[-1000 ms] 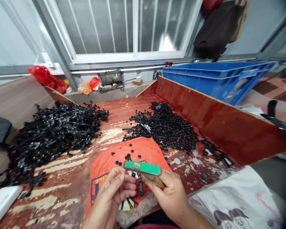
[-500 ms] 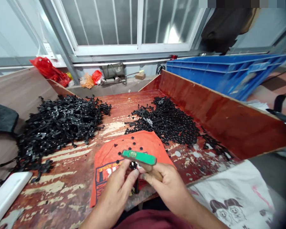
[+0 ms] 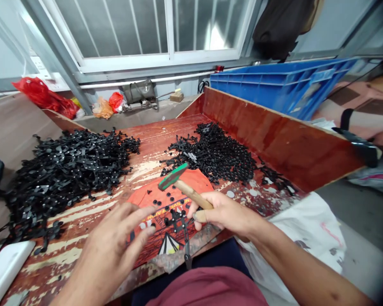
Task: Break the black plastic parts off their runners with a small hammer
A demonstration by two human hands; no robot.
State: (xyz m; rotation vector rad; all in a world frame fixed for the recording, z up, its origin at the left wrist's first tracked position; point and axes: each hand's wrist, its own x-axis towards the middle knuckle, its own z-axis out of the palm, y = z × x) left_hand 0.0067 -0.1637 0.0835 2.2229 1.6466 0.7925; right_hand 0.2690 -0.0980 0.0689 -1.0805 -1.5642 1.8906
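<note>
My right hand is closed round the wooden handle of a hammer, whose green-sided head is raised over the orange printed cloth. Below it, on the cloth near the table's front edge, lies a black plastic part with a long arm reaching over the edge. My left hand hovers to the left of this part, fingers apart and nothing in them. Several small black round pieces are scattered across the cloth between my hands.
A large heap of black parts lies on the left, and a second heap at the back right. A red-brown board walls the right side, with a blue crate behind it. A white object sits at lower left.
My left hand has come away from the black part and moved left, opening. The hammer has turned in my right hand, its head now up and left. The black part lies on the cloth.
</note>
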